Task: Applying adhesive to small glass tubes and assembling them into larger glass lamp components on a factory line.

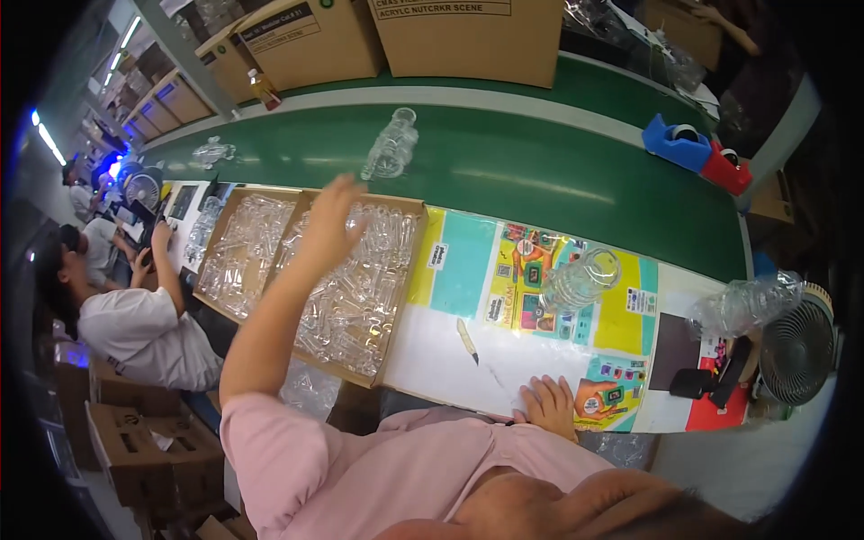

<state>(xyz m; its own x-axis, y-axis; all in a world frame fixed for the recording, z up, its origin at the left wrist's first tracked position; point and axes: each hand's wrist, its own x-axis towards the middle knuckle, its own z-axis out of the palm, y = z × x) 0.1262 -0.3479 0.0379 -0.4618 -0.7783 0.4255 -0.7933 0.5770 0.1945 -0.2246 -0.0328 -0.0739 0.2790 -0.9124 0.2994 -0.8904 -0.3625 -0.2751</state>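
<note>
My left hand (335, 225) reaches out above an open cardboard tray (393, 337) filled with clear plastic pieces (360, 279). Its fingers look apart and hold nothing that I can see. Just past the fingertips, a clear plastic figure (393, 144) lies on the green conveyor belt (504, 148), apart from the hand. My right hand (549, 407) rests flat at the table's near edge, fingers stretched out and empty. On the printed table covering sits another clear, ridged plastic piece (580, 279). A small pale tool with a dark tip (468, 342) lies between it and the tray.
At the right stand a fan (799, 346) and a clear plastic bundle (747, 301). Blue and red tape dispensers (697, 153) sit by the belt's far edge. Large cartons (463, 40) and a bottle (264, 90) line the back. A co-worker (144, 328) sits on the left.
</note>
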